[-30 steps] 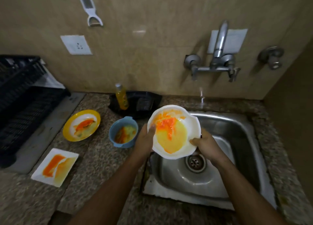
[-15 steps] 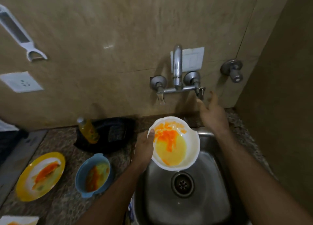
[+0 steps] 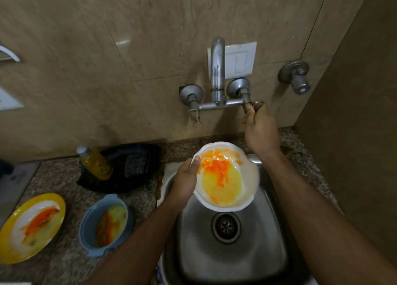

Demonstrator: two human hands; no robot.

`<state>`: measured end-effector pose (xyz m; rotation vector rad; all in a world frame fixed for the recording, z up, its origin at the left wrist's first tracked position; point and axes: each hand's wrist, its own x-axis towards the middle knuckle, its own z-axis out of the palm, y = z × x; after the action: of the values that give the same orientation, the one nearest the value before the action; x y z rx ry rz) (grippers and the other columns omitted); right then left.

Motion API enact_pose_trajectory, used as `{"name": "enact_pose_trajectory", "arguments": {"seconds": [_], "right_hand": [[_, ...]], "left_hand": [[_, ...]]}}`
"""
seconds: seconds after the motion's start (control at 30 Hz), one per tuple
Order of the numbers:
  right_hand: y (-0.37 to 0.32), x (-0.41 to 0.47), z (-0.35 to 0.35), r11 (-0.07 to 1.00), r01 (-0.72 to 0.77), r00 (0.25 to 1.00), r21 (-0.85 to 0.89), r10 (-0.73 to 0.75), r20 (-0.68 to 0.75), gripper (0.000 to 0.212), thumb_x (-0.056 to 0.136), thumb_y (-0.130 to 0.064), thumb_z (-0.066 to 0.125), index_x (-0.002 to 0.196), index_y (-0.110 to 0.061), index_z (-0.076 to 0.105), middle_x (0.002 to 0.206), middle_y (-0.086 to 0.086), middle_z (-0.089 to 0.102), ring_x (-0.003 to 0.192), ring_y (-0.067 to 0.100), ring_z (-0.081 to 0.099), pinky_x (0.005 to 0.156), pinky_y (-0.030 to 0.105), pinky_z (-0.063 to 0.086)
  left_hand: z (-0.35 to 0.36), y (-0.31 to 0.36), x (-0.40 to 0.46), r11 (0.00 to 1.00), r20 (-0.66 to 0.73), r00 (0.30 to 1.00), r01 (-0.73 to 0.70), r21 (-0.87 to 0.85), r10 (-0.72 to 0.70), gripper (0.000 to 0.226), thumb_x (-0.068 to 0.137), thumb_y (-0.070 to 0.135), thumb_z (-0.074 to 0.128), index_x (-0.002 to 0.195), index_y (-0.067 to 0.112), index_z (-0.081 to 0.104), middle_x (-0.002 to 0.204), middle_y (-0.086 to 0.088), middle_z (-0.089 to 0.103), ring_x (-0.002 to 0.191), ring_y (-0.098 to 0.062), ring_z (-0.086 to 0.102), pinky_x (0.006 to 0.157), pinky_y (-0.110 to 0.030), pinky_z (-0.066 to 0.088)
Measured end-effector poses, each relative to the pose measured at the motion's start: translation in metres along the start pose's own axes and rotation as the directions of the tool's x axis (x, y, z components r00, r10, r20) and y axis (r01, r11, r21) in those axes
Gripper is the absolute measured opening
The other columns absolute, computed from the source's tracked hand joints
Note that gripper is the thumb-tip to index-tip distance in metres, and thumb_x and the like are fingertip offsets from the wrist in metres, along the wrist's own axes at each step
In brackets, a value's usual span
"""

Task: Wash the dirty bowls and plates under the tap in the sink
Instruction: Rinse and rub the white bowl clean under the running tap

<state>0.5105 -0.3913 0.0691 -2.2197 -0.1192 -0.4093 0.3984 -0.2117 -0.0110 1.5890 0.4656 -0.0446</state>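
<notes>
Right hand (image 3: 261, 130) covers the tap's right handle, so the grip on it can't be made out. White bowl (image 3: 227, 177) hides the sink's (image 3: 272, 252) back wall. Sink front cut off by bottom edge. Yellow plate (image 3: 32, 226) clipped at left edge. Bottle (image 3: 96, 162) label too blurred to read.

The light was dim and warm; glare marked the wall tile (image 3: 122, 42), edges bowed, and corners blurred.

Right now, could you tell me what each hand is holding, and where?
Left hand holds the white bowl by its left rim; right hand grips the tap's right handle.
</notes>
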Motion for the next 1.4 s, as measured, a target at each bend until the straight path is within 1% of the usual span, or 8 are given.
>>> {"name": "enact_pose_trajectory", "arguments": {"seconds": [0.2,0.53,0.63,0.83,0.93,1.13,1.23,1.4], "right_hand": [[-0.004,-0.001,-0.002,0.979,-0.103,0.994,0.177,0.096,0.047,0.024,0.106,-0.031,0.038,0.101,-0.013,0.054,0.077,-0.008,0.064,0.069,0.005,0.063,0.068,0.038,0.055],[0.002,-0.006,-0.005,0.911,-0.205,0.974,0.358,0.155,0.165,0.029,0.104,-0.042,0.039,0.123,-0.023,0.050,0.093,-0.005,0.067,0.082,0.010,0.067,0.077,0.044,0.058],[0.015,-0.024,-0.012,0.929,-0.240,0.970,0.283,0.215,0.117,0.036,0.102,-0.038,0.042,0.137,-0.029,0.046,0.110,-0.009,0.064,0.095,0.011,0.062,0.083,0.033,0.051],[0.035,-0.077,-0.015,0.997,-0.017,0.991,0.076,0.007,0.132,0.031,0.087,-0.021,0.043,0.105,-0.018,0.069,0.098,-0.002,0.072,0.092,0.018,0.066,0.081,0.028,0.049],[0.041,-0.086,-0.011,0.988,0.112,0.916,-0.107,-0.061,0.397,0.044,0.087,-0.021,0.044,0.126,-0.016,0.062,0.128,0.007,0.064,0.114,0.025,0.060,0.091,0.027,0.042],[0.039,-0.111,0.016,0.886,0.360,0.686,-0.292,-0.039,0.727,0.091,0.086,-0.068,0.003,0.157,-0.012,0.011,0.163,0.020,-0.013,0.147,0.036,0.020,0.117,0.043,0.026],[0.037,-0.114,0.018,0.884,0.431,0.571,-0.182,-0.111,0.813,0.099,0.082,-0.078,-0.006,0.158,-0.016,-0.003,0.164,0.007,-0.015,0.152,0.021,-0.006,0.122,0.036,0.005],[0.035,-0.118,0.028,0.891,0.432,0.590,-0.139,-0.162,0.791,0.080,0.094,-0.065,0.010,0.157,-0.020,-0.007,0.164,-0.002,-0.014,0.151,0.015,-0.013,0.123,0.040,0.005]], "left_hand": [[0.002,-0.001,0.000,0.999,0.010,1.000,0.028,-0.042,-0.028,0.034,0.100,0.047,0.048,0.109,0.025,0.071,0.103,-0.004,0.076,0.099,-0.024,0.072,0.093,-0.053,0.054],[0.005,-0.003,0.003,0.997,0.053,0.997,0.067,-0.043,-0.064,0.038,0.098,0.052,0.048,0.117,0.027,0.069,0.107,-0.002,0.075,0.101,-0.024,0.071,0.093,-0.053,0.054],[0.008,0.001,0.006,0.993,0.075,0.993,0.096,-0.064,-0.092,0.036,0.100,0.046,0.048,0.118,0.024,0.069,0.106,-0.002,0.076,0.100,-0.023,0.072,0.094,-0.052,0.054],[0.023,0.008,0.019,0.982,0.076,0.979,0.186,0.021,-0.187,0.043,0.100,0.048,0.047,0.111,0.016,0.072,0.099,-0.006,0.077,0.095,-0.026,0.072,0.095,-0.050,0.054],[0.034,0.008,0.023,0.979,0.110,0.973,0.199,0.041,-0.203,0.046,0.099,0.049,0.047,0.115,0.012,0.070,0.108,-0.008,0.074,0.104,-0.026,0.068,0.100,-0.048,0.050],[0.044,0.020,0.033,0.983,0.090,0.984,0.140,0.122,-0.151,0.043,0.099,0.049,0.048,0.099,0.015,0.073,0.085,0.000,0.072,0.087,-0.019,0.067,0.082,-0.033,0.049],[0.038,0.018,0.036,0.980,0.104,0.983,0.136,0.147,-0.152,0.037,0.100,0.046,0.047,0.089,0.022,0.073,0.088,-0.002,0.075,0.084,-0.017,0.070,0.079,-0.032,0.054],[0.033,0.019,0.038,0.981,0.061,0.992,0.101,0.165,-0.112,0.041,0.097,0.051,0.048,0.088,0.022,0.075,0.088,-0.003,0.076,0.090,-0.024,0.070,0.095,-0.045,0.052]]}}
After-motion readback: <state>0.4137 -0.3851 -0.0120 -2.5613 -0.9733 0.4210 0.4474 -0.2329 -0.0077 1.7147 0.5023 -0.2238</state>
